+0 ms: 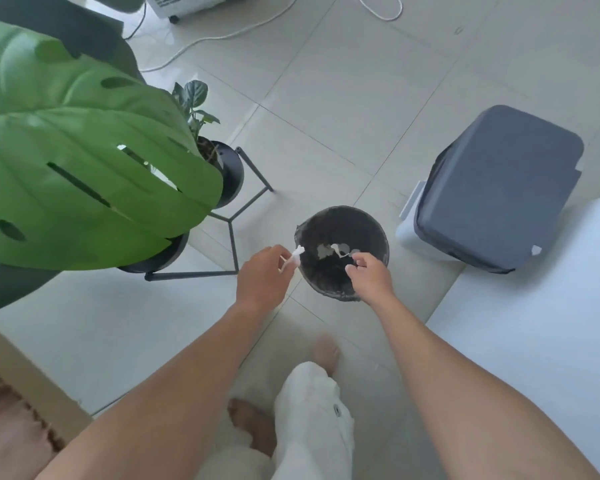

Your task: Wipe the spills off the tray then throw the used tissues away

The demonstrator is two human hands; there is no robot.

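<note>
I look down at a round black bin (pixel 329 282) with a dark liner on the tiled floor. White tissue pieces (pixel 333 250) lie inside it. My left hand (pixel 262 278) hovers just left of the bin's rim and pinches a small crumpled white tissue (pixel 297 255) between its fingertips. Over the right half of the bin is my right hand (pixel 369 275), its fingers loosely curled with nothing clearly held; a white scrap sits just beyond its fingertips. The tray is not in view.
A large green leaf (pixel 84 161) fills the left, above black plant pots on a metal stand (pixel 234 237). A grey-lidded bin (pixel 499 188) stands to the right, a white surface (pixel 541 306) lower right. My feet and white trousers (pixel 312 410) are below. Cables cross the far floor.
</note>
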